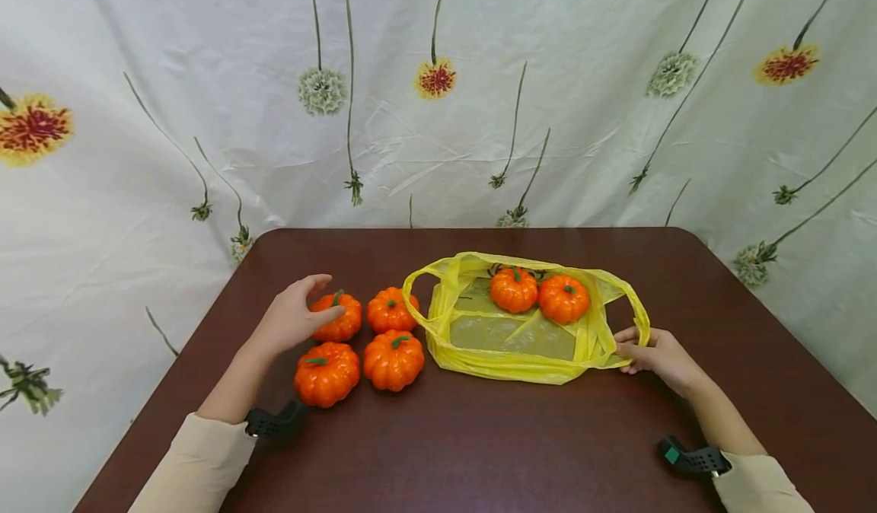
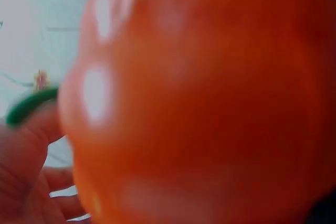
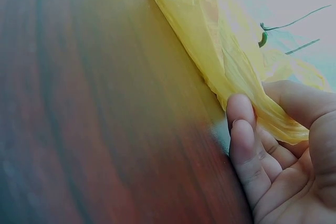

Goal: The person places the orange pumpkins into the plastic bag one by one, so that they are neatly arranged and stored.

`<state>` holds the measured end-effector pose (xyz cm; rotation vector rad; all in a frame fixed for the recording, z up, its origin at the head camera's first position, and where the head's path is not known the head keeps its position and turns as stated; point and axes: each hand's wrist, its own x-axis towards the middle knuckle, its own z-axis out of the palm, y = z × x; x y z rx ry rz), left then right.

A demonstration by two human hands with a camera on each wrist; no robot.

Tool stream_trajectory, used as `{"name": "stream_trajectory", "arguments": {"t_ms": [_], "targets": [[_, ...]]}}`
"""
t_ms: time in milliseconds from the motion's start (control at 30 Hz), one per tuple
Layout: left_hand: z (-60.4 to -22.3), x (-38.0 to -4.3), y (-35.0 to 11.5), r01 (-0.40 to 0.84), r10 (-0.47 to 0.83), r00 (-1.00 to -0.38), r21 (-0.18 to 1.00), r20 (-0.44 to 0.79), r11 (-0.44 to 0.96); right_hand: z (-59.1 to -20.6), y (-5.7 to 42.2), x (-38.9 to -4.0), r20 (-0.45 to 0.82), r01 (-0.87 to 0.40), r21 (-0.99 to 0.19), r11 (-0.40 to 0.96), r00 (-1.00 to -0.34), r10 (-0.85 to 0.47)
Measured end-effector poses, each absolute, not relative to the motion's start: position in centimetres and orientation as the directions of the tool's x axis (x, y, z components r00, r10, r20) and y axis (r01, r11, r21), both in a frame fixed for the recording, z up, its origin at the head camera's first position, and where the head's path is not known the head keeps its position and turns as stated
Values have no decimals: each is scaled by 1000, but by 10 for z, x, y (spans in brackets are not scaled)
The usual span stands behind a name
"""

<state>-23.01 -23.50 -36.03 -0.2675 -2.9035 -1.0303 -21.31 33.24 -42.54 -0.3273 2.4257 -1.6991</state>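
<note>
My left hand (image 1: 294,315) is at the back-left orange pumpkin (image 1: 346,317), its thumb across the near side and its fingers spread above. Whether it touches the pumpkin is unclear. Another pumpkin (image 2: 194,98) fills most of the left wrist view, close and blurred. At the table's right, my right hand (image 1: 654,357) pinches the side of a yellow plastic bag (image 1: 507,364) by its right handle; the right wrist view shows thumb and fingers on the thin yellow film (image 3: 236,72). Inside the wide-mouthed bag sit two pumpkins (image 1: 514,290), side by side at the back.
Three more pumpkins stand left of the bag: one behind (image 1: 390,310) by the left handle, two in front (image 1: 393,360) (image 1: 327,374). All rest on a dark brown table (image 1: 479,444). Behind it hangs a white flowered cloth (image 1: 411,140).
</note>
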Motion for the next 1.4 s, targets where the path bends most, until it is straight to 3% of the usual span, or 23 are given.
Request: {"name": "stream_trajectory", "arguments": {"t_ms": [533,1400], "targets": [[-372,-242,-254,196,250,-968,582,-13,789,-424,331,-214,-6,-85,-943,323,-963,-270],[-360,-236,-245,135,121,-991,590,65,796,-425,331,-214,16,-106,-948,301,-958,-286]]}}
